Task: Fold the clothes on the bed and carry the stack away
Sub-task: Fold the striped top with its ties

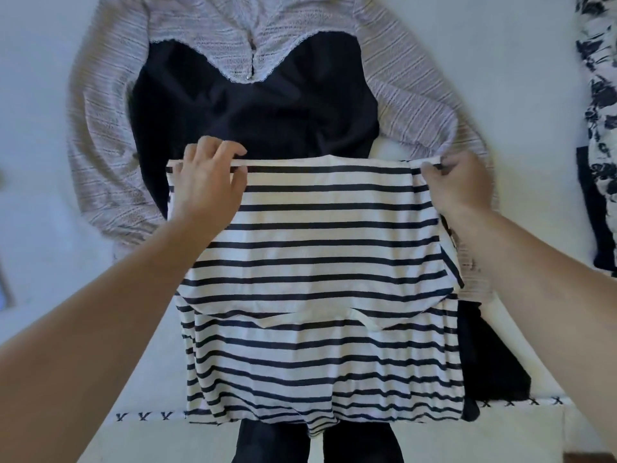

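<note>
Head view is showing the left hand (208, 182) and right hand (459, 182) pinching the far-edge corners of the striped top (317, 262) at frame centre; soft, light fabric, probably best gripped at corners.

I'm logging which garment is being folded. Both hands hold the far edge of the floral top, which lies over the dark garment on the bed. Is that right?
Not quite. Per the head view, the left hand and right hand hold the striped top, not the floral one; the floral garment lies untouched at the right. The rest stands: it lies over the dark garment on the bed.
</note>
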